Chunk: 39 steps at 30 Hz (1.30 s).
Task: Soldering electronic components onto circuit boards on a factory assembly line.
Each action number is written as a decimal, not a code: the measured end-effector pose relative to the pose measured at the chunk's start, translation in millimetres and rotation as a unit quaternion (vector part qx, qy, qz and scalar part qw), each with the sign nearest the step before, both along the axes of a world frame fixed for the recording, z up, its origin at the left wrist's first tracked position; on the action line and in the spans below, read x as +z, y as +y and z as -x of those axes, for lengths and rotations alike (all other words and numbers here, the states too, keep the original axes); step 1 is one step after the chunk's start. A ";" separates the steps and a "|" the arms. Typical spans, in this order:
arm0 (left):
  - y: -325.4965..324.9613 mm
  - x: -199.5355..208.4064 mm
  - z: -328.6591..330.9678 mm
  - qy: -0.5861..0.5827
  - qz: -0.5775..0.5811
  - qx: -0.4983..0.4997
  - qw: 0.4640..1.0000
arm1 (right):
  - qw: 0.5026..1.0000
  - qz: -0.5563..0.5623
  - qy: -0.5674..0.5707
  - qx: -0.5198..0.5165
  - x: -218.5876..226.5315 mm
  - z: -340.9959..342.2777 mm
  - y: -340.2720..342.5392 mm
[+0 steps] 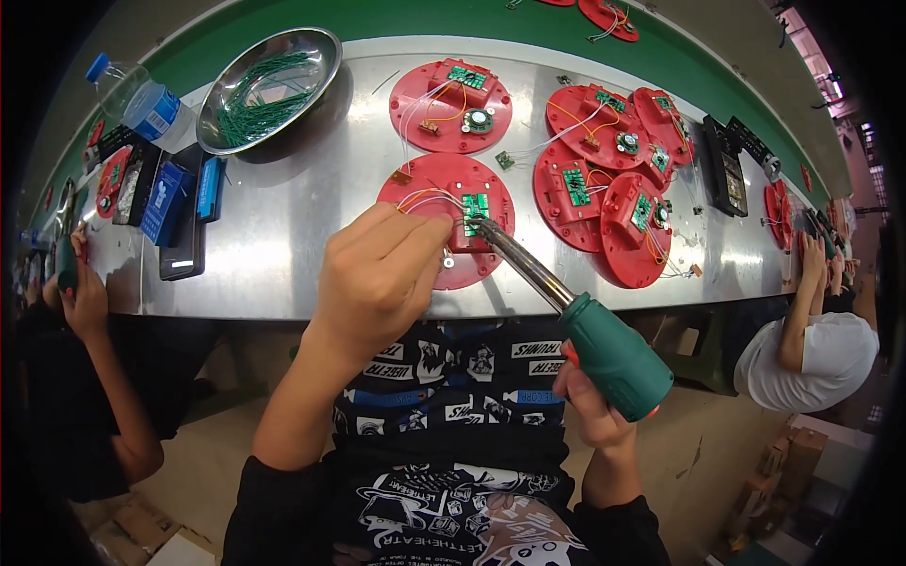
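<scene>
In front of me a round red plastic cover [444, 174] lies on the metal table, carrying a small green circuit board [476, 202] and thin white and orange wires [432, 195]. My left hand [373, 274] is closed in a pinch beside the board; a thin wire seems to run from its fingertips, which partly hide it. Wrapped round the green handle of a soldering iron [613, 358], my right hand [595, 406] holds it slanting up to the left. The iron's metal tip meets the board near my left fingertips.
Beyond lies another red cover [415, 118] with a speaker; several overlapping red covers [557, 222] sit to the right. A steel bowl [212, 132] of green wires, a bottle [151, 108] and a blue box [166, 203] stand left. Co-workers sit on both sides.
</scene>
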<state>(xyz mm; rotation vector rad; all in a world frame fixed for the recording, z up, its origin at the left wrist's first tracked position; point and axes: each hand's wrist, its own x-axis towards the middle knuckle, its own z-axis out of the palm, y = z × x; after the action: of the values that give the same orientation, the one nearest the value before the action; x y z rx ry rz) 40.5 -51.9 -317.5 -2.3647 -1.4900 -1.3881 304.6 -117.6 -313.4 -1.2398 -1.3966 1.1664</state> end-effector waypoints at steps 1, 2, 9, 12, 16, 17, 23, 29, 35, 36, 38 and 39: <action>0.1 -0.1 -0.2 -0.002 -0.001 -0.001 1.000 | 1.000 0.000 -0.001 0.000 -0.1 0.1 -0.1; 0.2 -0.2 -0.4 -0.003 -0.001 -0.001 1.000 | 1.000 -0.005 -0.003 0.000 -0.5 0.1 -0.4; -1.1 -1.5 1.0 -0.001 -0.008 -0.009 1.000 | 1.000 0.003 0.017 0.014 3.8 -0.6 1.6; -1.9 0.4 1.0 -0.001 0.009 -0.008 1.000 | 0.987 -0.079 -0.047 0.132 -5.9 -17.4 6.7; 2.2 -4.8 3.1 -0.001 -0.013 -0.014 1.000 | 0.992 -0.041 -0.006 0.122 -0.8 -13.9 9.2; 2.6 -4.9 3.6 -0.001 -0.015 -0.013 1.000 | 0.989 -0.075 -0.026 0.124 -4.9 -17.2 10.6; 6.7 -4.1 0.4 -0.013 -0.022 -0.016 1.000 | 0.993 -0.115 0.023 0.007 5.2 -13.5 9.1; -1.9 2.4 -1.4 -0.006 0.004 -0.007 1.000 | 0.965 -0.154 0.134 -0.164 19.8 -21.0 55.8; -5.0 5.5 -7.9 -0.015 0.027 -0.008 0.999 | 0.958 -0.124 0.080 -0.247 58.2 -59.9 207.7; -4.2 5.7 -8.3 -0.021 0.024 -0.007 0.999 | 0.955 -0.115 0.081 -0.261 60.6 -61.3 218.2; -2.9 10.0 -4.6 -0.025 0.022 0.003 0.999 | 0.943 -0.155 0.033 -0.292 49.7 -76.5 230.0; -0.8 7.9 -5.5 -0.021 0.034 0.015 0.999 | 0.950 -0.115 0.066 -0.281 59.3 -70.5 215.3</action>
<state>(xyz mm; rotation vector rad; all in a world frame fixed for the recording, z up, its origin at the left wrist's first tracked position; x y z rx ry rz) 46.0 -52.6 -309.7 -2.3561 -1.6011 -1.4117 375.1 97.7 -254.1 -1.2517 -0.9529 0.6563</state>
